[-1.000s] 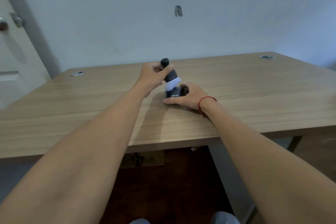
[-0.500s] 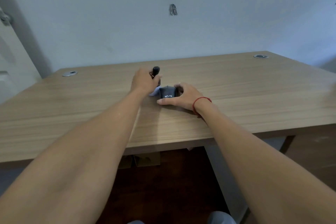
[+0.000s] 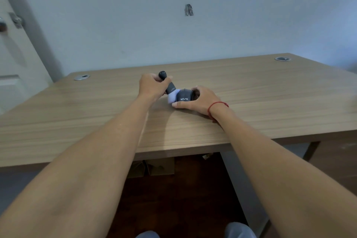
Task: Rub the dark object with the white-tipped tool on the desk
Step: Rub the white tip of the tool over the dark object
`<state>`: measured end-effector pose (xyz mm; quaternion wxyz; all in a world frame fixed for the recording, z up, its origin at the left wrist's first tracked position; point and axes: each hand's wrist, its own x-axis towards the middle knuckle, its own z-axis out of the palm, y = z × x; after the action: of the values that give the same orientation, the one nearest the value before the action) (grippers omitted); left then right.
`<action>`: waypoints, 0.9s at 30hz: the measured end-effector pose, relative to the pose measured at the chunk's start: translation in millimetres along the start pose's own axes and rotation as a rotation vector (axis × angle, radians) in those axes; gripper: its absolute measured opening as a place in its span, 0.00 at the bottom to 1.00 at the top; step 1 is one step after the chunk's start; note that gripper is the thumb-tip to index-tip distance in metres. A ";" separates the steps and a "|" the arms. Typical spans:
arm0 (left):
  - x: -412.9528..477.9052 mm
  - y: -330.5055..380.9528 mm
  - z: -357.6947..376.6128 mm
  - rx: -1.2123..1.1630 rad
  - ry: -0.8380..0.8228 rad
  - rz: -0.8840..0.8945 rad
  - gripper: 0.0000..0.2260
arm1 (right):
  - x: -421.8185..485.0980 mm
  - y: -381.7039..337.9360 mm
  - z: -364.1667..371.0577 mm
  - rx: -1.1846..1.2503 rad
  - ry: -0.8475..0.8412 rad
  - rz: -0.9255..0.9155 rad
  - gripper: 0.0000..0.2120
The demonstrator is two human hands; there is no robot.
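Note:
A small dark object (image 3: 185, 96) with white lettering lies on the wooden desk (image 3: 251, 98) near its middle. My right hand (image 3: 197, 100), a red string at its wrist, grips the object from the right, thumb along its front. My left hand (image 3: 151, 86) is closed around the black handle of the white-tipped tool (image 3: 171, 91). The tool leans to the right, and its white tip (image 3: 172, 97) presses against the object's left side, close to the desk top.
Two round metal cable grommets (image 3: 81, 77) (image 3: 282, 58) sit at the desk's far corners. A white door (image 3: 11, 60) stands at the left and a pale wall behind. Cardboard (image 3: 152, 166) lies on the dark floor under the desk.
The white tip was on top of the object, then dropped low at its left; now it presses on the left side with the handle tilted more. My right hand has kept its hold.

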<state>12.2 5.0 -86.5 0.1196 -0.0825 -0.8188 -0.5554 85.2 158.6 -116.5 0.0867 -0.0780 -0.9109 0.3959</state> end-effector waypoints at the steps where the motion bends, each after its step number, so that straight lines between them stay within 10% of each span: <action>1: 0.1 3.3 -0.9 -0.007 -0.054 0.004 0.14 | 0.1 0.5 -0.5 0.001 -0.007 -0.002 0.40; 17: 2.0 36.4 28.4 -0.017 -0.449 0.039 0.17 | 26.9 8.6 4.0 0.049 -0.093 0.074 0.76; 27: 5.9 29.9 33.1 -0.108 -0.303 0.027 0.16 | 8.0 -6.8 -4.4 0.005 -0.020 0.029 0.64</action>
<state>11.1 46.8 -69.9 -0.0027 -0.1825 -0.7953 -0.5780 77.8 158.8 -107.7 0.0721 -0.0871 -0.9093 0.4004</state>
